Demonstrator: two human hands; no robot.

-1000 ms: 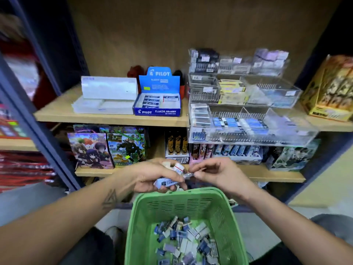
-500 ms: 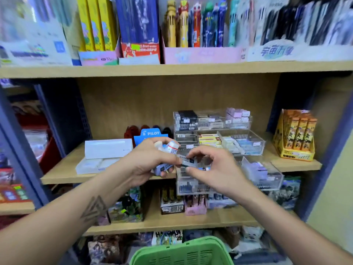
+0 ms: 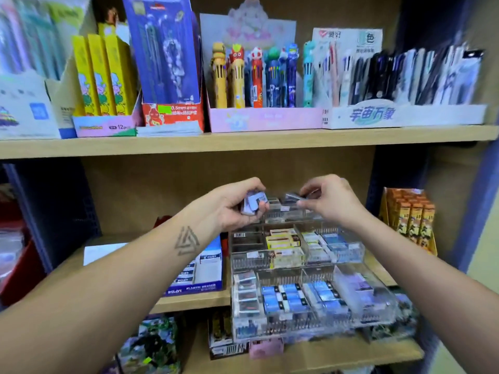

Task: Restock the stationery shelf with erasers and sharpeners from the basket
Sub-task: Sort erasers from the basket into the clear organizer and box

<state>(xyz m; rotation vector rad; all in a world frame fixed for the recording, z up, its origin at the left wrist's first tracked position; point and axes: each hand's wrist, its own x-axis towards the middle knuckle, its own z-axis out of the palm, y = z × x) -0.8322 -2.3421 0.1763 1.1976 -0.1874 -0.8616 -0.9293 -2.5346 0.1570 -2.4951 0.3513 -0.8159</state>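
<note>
My left hand grips a small bunch of wrapped erasers, blue and white, above the top tier of the clear acrylic display tray on the middle shelf. My right hand pinches one dark wrapped eraser just over the top tier's compartments. The tray's lower tiers hold rows of yellow, white and blue erasers. The basket is out of view.
A blue Pilot eraser box stands left of the tray, partly behind my left forearm. An orange display box sits to the right. The upper shelf carries pen and pencil displays. Below are boxed toys.
Both hands rose from above the basket to the top tier of the tray. The view tilted upward, so the green basket dropped out of sight and the pen shelf appeared.
</note>
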